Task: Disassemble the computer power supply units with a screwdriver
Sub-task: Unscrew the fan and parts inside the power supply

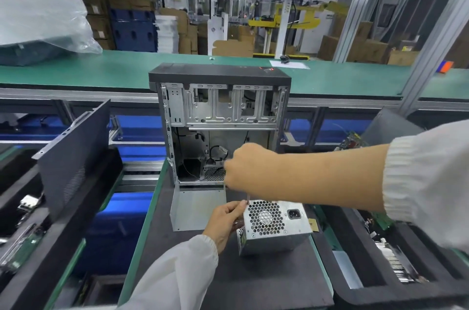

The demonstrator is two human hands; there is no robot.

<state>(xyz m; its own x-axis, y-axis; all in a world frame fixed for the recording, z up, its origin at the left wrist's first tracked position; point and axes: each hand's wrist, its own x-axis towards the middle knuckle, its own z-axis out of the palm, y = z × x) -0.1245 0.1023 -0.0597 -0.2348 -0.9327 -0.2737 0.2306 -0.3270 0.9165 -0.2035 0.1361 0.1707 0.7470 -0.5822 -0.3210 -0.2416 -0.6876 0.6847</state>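
A silver power supply unit with a honeycomb fan grille and a black power socket stands on the dark mat. My left hand grips its upper left corner. My right hand hovers above it, fist curled round a screwdriver handle that is hidden inside it. The thin metal shaft points down to the unit's top left corner. Behind stands the open computer case with a black top. A loose grey metal cover lies in front of the case.
A black side panel leans on the left. Black foam trays with circuit boards sit at left and right. A green conveyor belt runs behind the case, carrying a plastic-wrapped item at far left.
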